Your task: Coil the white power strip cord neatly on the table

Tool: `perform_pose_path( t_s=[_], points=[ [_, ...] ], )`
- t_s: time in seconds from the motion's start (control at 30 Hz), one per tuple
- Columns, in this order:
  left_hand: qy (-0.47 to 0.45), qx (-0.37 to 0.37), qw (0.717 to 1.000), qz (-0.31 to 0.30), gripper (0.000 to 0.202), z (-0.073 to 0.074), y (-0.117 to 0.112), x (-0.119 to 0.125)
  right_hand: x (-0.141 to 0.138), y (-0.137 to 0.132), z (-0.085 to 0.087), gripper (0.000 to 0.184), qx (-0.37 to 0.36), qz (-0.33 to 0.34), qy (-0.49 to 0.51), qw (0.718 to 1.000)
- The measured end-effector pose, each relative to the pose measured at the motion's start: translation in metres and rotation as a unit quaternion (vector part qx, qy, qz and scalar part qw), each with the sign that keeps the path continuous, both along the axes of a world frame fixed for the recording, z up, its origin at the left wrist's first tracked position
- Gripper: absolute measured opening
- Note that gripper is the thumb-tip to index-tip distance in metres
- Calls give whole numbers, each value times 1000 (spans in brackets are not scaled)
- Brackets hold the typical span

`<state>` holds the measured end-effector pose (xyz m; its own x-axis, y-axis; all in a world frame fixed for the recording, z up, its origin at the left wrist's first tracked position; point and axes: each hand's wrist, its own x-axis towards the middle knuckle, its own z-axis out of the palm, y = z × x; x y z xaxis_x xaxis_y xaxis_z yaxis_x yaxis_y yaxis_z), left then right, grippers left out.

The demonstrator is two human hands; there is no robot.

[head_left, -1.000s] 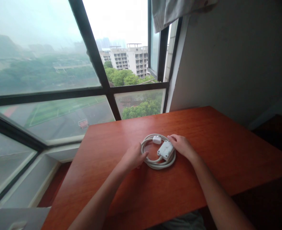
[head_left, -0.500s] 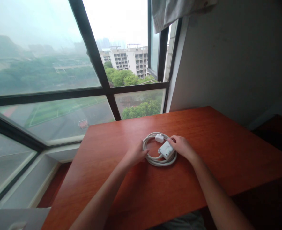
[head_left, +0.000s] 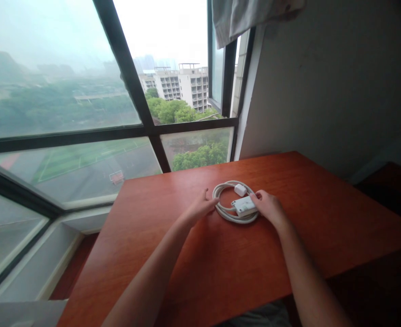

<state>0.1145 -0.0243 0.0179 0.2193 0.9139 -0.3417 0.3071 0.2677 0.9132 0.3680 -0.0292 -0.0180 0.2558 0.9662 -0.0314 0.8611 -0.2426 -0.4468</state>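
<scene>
A coiled white cable (head_left: 226,215) lies on the reddish-brown tabletop. At its right side a rectangular white block (head_left: 245,206) rests across the coil, joined to the cable at its left end. A smaller white plug (head_left: 240,190) sits at the coil's upper edge. My right hand (head_left: 269,206) pinches the block's right end, with the thumb on top and the other fingers partly hidden. Beside the coil's left edge, my left hand (head_left: 202,206) has thumb and fingers apart. Its thumb tip reaches the cable, though I cannot tell if it touches.
The wooden table (head_left: 153,254) extends around the coil, its far edge close to the window frame (head_left: 156,131). A grey wall (head_left: 323,91) rises on the right. A curtain (head_left: 241,20) hangs above the open window pane.
The coil, block and plug have shifted right and slightly away from me with my right hand, and the block has turned flatter. My left hand has loosened from the coil's left side.
</scene>
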Motion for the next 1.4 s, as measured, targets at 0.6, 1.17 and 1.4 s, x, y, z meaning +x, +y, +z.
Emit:
perform_pose_path(
  t_s=[0.6,1.17,1.4],
  points=[
    [-211,97,970,70,69,-34,59,98,19,-7,-2,49,15,-125,57,990],
    [-121,131,977,115,28,-28,3,-15,-94,7,18,34,116,170,245,947],
    [-116,212,966,96,28,-52,1,-29,-124,8,-5,30,137,184,228,946]
  ],
)
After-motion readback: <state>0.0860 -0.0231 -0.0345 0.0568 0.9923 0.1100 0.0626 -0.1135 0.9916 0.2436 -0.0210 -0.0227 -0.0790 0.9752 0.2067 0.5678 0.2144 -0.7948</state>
